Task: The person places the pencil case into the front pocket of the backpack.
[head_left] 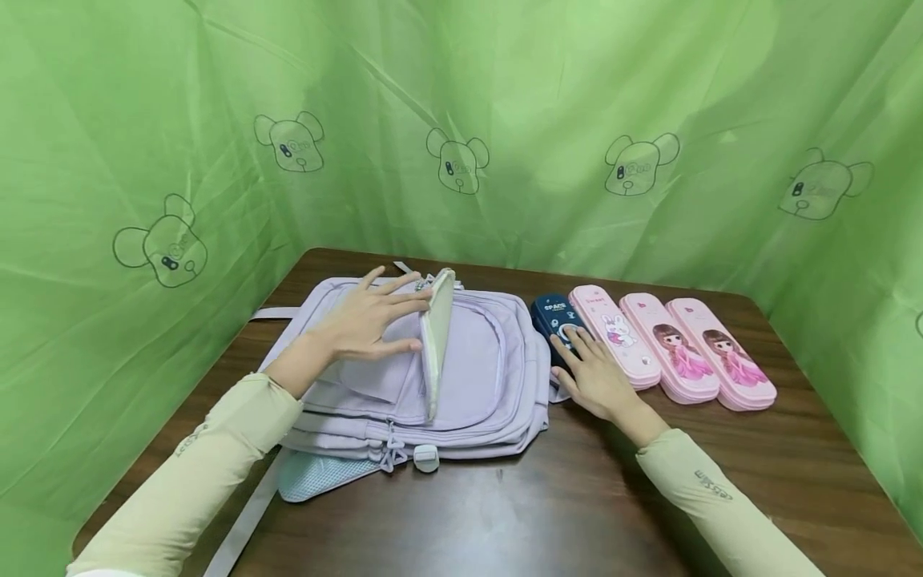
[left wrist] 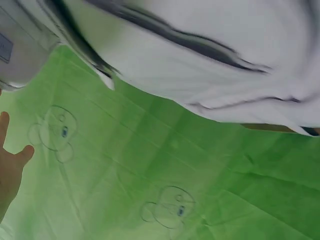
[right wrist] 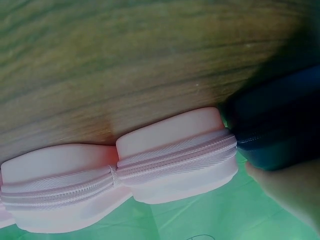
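A lilac backpack [head_left: 346, 320] lies flat on the table, its front pocket flap [head_left: 437, 353] standing up with the pale inner side showing. My left hand [head_left: 371, 320] is spread beside that flap, fingers straight and fingertips right at its edge. In the left wrist view, part of the left hand [left wrist: 10, 170] shows apart from the bag fabric. Right of the bag lies a navy pencil case [head_left: 552, 308] with "SPACE" on its lid. My right hand [head_left: 594, 377] rests on it, fingers extended over the lid and covering its lower part.
A pink rabbit pencil case [head_left: 602, 316] lies beside the navy one, followed by two pink doll-print cases, a nearer one [head_left: 659, 320] and an outer one [head_left: 703, 320]. A strap [head_left: 245, 513] trails over the brown table [head_left: 562, 513]. Green curtains [head_left: 534, 72] enclose the sides and back.
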A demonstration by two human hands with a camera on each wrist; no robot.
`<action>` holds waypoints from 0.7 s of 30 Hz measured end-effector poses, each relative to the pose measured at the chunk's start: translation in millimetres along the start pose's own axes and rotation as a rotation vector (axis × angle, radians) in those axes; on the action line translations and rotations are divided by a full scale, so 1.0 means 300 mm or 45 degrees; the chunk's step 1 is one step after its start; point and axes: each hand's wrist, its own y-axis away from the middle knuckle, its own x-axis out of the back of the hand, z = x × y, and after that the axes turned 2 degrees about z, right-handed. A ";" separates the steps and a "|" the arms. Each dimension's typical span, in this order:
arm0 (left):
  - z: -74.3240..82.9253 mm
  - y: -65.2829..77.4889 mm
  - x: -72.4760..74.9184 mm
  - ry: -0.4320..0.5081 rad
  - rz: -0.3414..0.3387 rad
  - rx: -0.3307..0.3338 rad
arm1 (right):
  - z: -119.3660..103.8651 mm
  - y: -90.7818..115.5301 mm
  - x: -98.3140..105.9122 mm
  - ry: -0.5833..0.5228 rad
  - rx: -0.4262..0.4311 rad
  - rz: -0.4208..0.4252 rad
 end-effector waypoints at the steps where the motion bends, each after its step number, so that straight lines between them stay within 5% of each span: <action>1: -0.011 0.007 0.004 -0.008 0.015 0.003 | 0.007 -0.004 0.005 0.007 -0.001 0.005; 13: -0.046 0.091 -0.040 -0.031 -0.004 0.180 | 0.014 -0.003 -0.002 0.038 -0.012 0.027; 21: -0.034 0.166 -0.121 0.086 -0.064 0.332 | -0.005 0.015 -0.029 0.057 -0.023 0.057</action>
